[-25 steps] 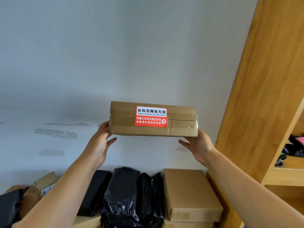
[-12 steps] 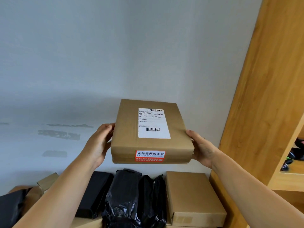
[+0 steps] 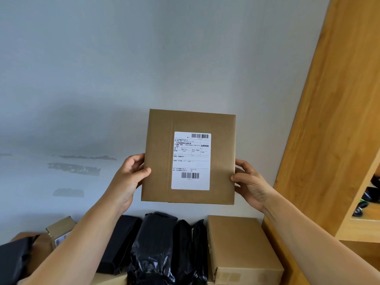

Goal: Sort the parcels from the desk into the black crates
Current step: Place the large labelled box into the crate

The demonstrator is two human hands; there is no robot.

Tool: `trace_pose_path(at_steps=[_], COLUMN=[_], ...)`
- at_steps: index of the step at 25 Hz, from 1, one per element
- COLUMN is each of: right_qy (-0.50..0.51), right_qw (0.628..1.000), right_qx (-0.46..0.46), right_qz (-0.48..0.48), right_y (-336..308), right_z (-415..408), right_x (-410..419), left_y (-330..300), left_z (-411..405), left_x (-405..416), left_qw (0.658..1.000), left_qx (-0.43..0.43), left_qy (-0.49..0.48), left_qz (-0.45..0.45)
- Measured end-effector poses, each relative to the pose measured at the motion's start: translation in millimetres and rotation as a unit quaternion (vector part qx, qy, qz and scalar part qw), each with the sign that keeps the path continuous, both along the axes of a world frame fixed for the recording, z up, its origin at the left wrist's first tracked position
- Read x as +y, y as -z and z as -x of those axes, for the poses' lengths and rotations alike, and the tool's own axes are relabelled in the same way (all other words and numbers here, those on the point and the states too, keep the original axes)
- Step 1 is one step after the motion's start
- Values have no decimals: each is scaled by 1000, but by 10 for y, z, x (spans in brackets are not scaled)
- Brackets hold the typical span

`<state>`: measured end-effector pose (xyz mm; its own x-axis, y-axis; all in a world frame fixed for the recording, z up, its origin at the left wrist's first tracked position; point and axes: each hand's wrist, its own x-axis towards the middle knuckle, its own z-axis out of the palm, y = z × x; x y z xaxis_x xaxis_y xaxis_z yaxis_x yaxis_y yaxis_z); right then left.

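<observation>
Light: soft and even, like daylight.
Shadow: a wide grey patch on the pale grey wall (image 3: 102, 79).
Sharpness: clear in the middle.
Edges: the tall wooden panel (image 3: 329, 120) leans, bent by the lens.

A parcel-sorting room: cardboard boxes (image 3: 242, 247) and black mail bags (image 3: 156, 249) piled against a wall (image 3: 144, 58), beside wooden shelving (image 3: 329, 140).

The flat square cardboard parcel (image 3: 160, 161) is plain kraft brown, and its rectangular paper shipping label (image 3: 191, 161) is white with black print and two black-striped barcodes. The glossy crinkled plastic mailer bags (image 3: 164, 249) are black throughout. The closed cardboard box lying flat (image 3: 240, 243) is the same tan-brown. The painted wall (image 3: 144, 58) is pale grey-blue with darker grey scuff patches. The wooden shelving unit (image 3: 329, 120) shows honey-orange grain.
</observation>
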<state>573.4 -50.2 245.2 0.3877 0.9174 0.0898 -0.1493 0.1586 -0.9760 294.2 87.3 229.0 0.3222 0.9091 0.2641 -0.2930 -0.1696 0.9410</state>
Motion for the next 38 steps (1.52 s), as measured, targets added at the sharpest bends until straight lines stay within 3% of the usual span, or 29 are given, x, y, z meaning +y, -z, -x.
trace_pose_path(at_steps=[9, 22, 30, 38], right_qy=[-30, -156, -228, -276], right_qw=[999, 983, 967, 952], right_qx=[29, 64, 43, 21], right_qz=[-15, 76, 103, 131], right_y=[164, 986, 1143, 1251], right_z=[-50, 323, 1454, 3644], right_x=[2, 32, 89, 99], left_y=[168, 912, 1099, 1304], left_z=[-28, 460, 1652, 3766], left_x=[-144, -897, -1281, -1620], left_qw=[999, 964, 952, 931], left_qx=[6, 28, -15, -24], left_qy=[-43, -209, -249, -314], left_qz=[19, 164, 177, 185])
